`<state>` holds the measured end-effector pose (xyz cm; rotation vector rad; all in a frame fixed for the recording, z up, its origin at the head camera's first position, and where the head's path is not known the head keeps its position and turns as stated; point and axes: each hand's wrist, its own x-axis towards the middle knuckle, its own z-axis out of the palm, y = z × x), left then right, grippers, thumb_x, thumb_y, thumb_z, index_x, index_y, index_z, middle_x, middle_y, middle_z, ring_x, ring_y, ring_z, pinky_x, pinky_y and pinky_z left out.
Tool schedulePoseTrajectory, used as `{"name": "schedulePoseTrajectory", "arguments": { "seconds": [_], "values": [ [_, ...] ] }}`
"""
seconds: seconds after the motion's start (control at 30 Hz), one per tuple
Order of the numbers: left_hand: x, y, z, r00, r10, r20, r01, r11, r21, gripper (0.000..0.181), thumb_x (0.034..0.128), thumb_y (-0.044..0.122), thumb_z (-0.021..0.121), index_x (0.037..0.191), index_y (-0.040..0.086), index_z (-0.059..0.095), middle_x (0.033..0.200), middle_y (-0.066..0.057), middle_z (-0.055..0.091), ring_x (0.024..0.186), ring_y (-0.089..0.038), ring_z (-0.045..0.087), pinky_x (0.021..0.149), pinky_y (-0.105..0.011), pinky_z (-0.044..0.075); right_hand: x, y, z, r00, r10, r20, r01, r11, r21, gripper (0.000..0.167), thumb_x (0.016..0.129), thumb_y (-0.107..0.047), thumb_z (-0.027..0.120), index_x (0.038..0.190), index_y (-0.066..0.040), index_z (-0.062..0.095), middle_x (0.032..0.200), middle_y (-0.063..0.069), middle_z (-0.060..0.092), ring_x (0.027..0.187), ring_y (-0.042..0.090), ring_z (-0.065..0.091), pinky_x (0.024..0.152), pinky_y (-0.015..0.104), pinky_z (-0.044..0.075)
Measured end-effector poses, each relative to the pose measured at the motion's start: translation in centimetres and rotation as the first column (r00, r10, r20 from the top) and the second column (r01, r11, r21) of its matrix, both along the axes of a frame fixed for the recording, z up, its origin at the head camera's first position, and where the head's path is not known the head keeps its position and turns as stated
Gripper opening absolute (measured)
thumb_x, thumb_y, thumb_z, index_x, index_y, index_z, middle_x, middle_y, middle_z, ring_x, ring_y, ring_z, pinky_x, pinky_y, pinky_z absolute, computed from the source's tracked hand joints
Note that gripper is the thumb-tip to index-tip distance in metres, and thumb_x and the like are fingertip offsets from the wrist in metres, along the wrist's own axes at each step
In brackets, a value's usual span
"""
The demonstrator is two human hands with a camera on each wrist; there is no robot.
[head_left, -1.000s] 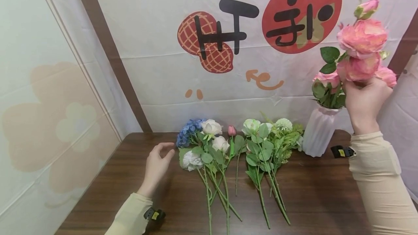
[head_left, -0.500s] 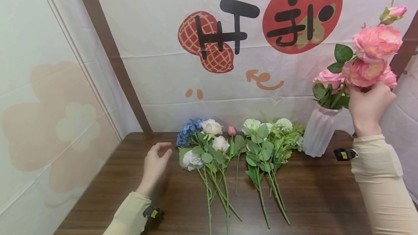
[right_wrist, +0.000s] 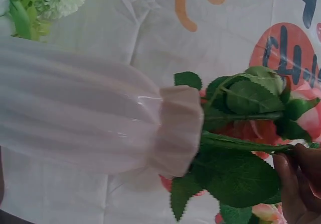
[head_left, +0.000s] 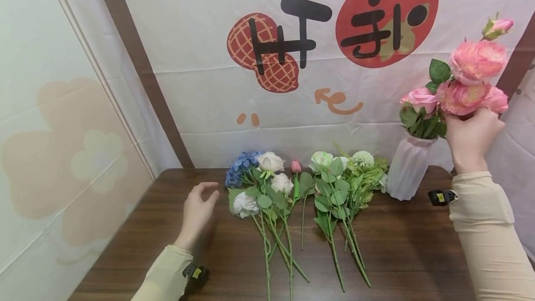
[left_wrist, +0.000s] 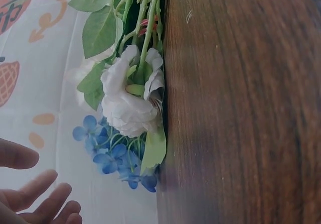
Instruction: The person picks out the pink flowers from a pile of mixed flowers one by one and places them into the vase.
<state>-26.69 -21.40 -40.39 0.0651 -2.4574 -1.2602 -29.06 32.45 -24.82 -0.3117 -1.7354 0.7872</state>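
Observation:
My right hand (head_left: 475,137) pinches the green stem (right_wrist: 246,142) of a pink peony spray (head_left: 478,62) just under its blooms. That stem enters the mouth of a white fluted vase (head_left: 408,168), as the right wrist view shows. Another pink rose (head_left: 421,100) stands in the same vase, left of the spray. My left hand (head_left: 197,212) hovers over the left of the table, fingers loosely bent and holding nothing. Nearest to it are a blue hydrangea (head_left: 242,169) and a white flower (left_wrist: 129,96), both lying on the table and apart from the hand.
Cream roses (head_left: 271,162), a pink tulip (head_left: 296,166) and green-white stems (head_left: 334,189) lie on the brown wooden table (head_left: 397,250), stems toward me. A printed cloth backdrop (head_left: 200,59) hangs behind the table's far edge.
My right hand has shifted slightly right and down, and the pink peony spray has swung right and sunk lower at the vase. The left hand has drifted slightly left.

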Motion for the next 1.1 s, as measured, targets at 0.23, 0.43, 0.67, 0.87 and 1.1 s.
{"name": "schedulePoseTrajectory", "arguments": {
  "seconds": [0.23, 0.43, 0.67, 0.87, 1.1],
  "values": [
    [-0.1, 0.0, 0.0, 1.000, -0.006, -0.003, 0.006, 1.000, -0.004, 0.027, 0.0924, 0.015, 0.058, 0.117, 0.006, 0.062, 0.125, -0.018, 0.057, 0.113, -0.035, 0.056, 0.093, -0.048, 0.044, -0.4, 0.3, -0.5, 1.000, -0.006, 0.016, 0.006, 1.000, 0.006, 0.034, 0.081, -0.031, 0.065, 0.103, -0.005, 0.071, 0.104, 0.020, 0.070, 0.101, 0.037, 0.063, 0.081, 0.050, 0.037],
    [0.0, -0.1, 0.0, 1.000, -0.007, -0.008, 0.007, 1.000, -0.006, 0.026, 0.0924, 0.015, 0.058, 0.117, 0.005, 0.062, 0.124, -0.018, 0.058, 0.113, -0.035, 0.056, 0.094, -0.048, 0.043, -0.6, 0.9, -1.0, 0.996, -0.026, 0.083, 0.023, 0.999, 0.039, 0.034, 0.082, -0.028, 0.065, 0.101, -0.001, 0.071, 0.095, 0.026, 0.069, 0.088, 0.045, 0.060, 0.071, 0.050, 0.033],
    [0.0, -0.1, 0.0, 1.000, -0.009, -0.012, 0.009, 1.000, -0.001, 0.026, 0.0926, 0.014, 0.058, 0.117, 0.005, 0.062, 0.123, -0.019, 0.057, 0.115, -0.037, 0.054, 0.094, -0.049, 0.043, -1.0, 1.7, -1.7, 0.988, -0.050, 0.147, 0.047, 0.999, 0.027, 0.039, 0.082, -0.032, 0.066, 0.100, 0.002, 0.071, 0.091, 0.031, 0.067, 0.086, 0.052, 0.058, 0.072, 0.057, 0.034],
    [0.0, -0.3, -0.1, 1.000, -0.002, -0.008, 0.002, 1.000, -0.011, 0.027, 0.0929, 0.015, 0.057, 0.117, 0.005, 0.061, 0.125, -0.018, 0.057, 0.116, -0.037, 0.053, 0.094, -0.052, 0.041, -1.4, 1.7, -1.6, 0.986, -0.049, 0.158, 0.050, 0.999, -0.002, 0.040, 0.084, -0.035, 0.063, 0.101, 0.000, 0.072, 0.096, 0.028, 0.067, 0.092, 0.052, 0.058, 0.078, 0.058, 0.038],
    [0.0, -0.4, -0.1, 1.000, 0.010, -0.021, -0.011, 1.000, -0.029, 0.026, 0.0921, 0.015, 0.057, 0.116, 0.005, 0.062, 0.125, -0.019, 0.057, 0.118, -0.037, 0.051, 0.096, -0.052, 0.039, -1.7, 1.7, -1.8, 0.979, -0.053, 0.198, 0.055, 0.998, -0.005, 0.039, 0.084, -0.035, 0.062, 0.099, 0.001, 0.071, 0.095, 0.029, 0.067, 0.088, 0.053, 0.057, 0.074, 0.058, 0.036]
  ]
}}
